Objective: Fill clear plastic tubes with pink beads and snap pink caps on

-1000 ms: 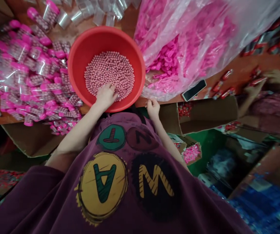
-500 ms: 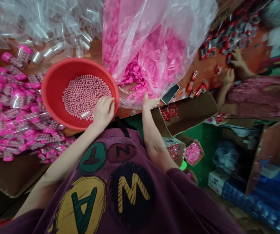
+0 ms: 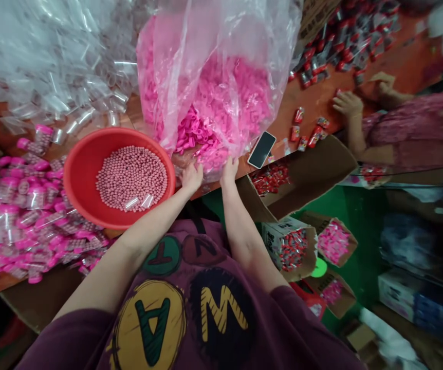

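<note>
A large clear plastic bag [image 3: 283, 56] of bright pink caps [image 3: 194, 126] lies on the table in front of me, its mouth towards me. My left hand [image 3: 192, 176] is closed on the near edge of the bag, just right of a red basin [image 3: 75, 174]. Close beside it, my right hand [image 3: 229, 170] pinches the same edge, with pink caps just beyond the fingertips. Small pink beads [image 3: 129, 174] fill the bottom of the basin, and two clear tubes [image 3: 140, 203] lie on them.
Clear empty tubes [image 3: 63, 56] are heaped at the back left. Bead-filled, pink-capped tubes [image 3: 32, 216] are piled left of the basin. A phone [image 3: 262, 150] lies right of the bag. Below stand cardboard boxes [image 3: 310, 174]. A co-worker's hands [image 3: 348, 105] are at the right.
My left hand has left the basin and moved right to the bag's edge. My right hand's fingers have drawn together there. A second tube now shows on the beads. The view has shifted.
</note>
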Available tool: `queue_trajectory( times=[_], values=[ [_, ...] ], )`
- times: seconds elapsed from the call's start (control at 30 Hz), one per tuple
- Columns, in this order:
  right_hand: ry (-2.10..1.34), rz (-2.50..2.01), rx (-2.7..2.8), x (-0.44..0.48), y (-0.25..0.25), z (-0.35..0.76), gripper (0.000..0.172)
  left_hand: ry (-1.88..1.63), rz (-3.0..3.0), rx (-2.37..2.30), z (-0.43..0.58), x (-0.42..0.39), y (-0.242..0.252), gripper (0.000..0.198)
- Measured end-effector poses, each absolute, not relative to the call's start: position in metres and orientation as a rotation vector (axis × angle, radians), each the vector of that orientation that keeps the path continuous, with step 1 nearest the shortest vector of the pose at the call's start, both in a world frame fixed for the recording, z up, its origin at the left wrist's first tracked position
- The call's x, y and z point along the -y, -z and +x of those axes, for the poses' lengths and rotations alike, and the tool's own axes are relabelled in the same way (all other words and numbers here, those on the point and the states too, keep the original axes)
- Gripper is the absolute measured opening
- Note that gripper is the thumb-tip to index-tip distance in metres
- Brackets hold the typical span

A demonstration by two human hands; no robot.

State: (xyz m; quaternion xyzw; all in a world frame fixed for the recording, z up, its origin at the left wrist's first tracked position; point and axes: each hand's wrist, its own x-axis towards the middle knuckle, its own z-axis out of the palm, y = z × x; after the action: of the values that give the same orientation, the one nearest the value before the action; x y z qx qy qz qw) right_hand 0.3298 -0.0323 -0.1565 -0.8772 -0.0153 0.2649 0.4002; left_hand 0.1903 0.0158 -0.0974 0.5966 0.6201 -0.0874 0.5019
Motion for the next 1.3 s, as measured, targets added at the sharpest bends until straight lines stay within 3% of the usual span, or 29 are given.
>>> queue_trajectory(
  times=[0.13,0.3,0.47,0.6,0.7,0.8,0.9,1.0,1.07,1.17,1.3],
  values=[
    [-0.796,-1.93,0.147,0.014,0.155,0.331,0.059,0.126,1.381,-1.643,0.191,-0.015,0.094,0.061],
    [-0.799,-1.544,-0.051,0.022,0.16,0.346,0.038,0.123,1.58,-1.678,0.195,-0.008,0.087,0.054],
    [-0.589,-1.988,-0.016,0.062,0.166,0.349,0.033,0.393,1.9,-1.392,0.19,0.011,0.085,0.041],
    [-0.361,-2.172,0.139,0.081,0.148,0.346,0.038,0.524,1.93,-1.247,0.182,0.018,0.089,0.046],
    [-0.225,-2.266,0.701,0.067,0.128,0.334,0.041,0.439,1.937,-1.19,0.177,0.019,0.085,0.056],
    [-0.427,-2.159,1.295,0.027,0.117,0.312,0.039,0.244,1.946,-1.094,0.164,0.022,0.073,0.052],
    [-0.582,-2.309,1.425,-0.019,0.12,0.291,0.043,-0.105,1.887,-1.009,0.131,0.021,0.061,0.042],
    [-0.648,-2.503,1.418,-0.044,0.134,0.284,0.05,-0.427,1.786,-1.164,0.076,0.008,0.057,0.031],
    [-0.686,-2.529,1.423,-0.046,0.146,0.287,0.047,-0.441,1.687,-1.452,0.032,-0.006,0.061,0.028],
    [-0.695,-2.424,1.39,-0.037,0.163,0.297,0.043,-0.217,1.533,-1.91,-0.031,-0.023,0.072,0.03],
    [-0.551,-2.204,1.379,-0.023,0.165,0.297,0.052,0.051,1.541,-1.933,-0.073,-0.025,0.083,0.022]
  ],
)
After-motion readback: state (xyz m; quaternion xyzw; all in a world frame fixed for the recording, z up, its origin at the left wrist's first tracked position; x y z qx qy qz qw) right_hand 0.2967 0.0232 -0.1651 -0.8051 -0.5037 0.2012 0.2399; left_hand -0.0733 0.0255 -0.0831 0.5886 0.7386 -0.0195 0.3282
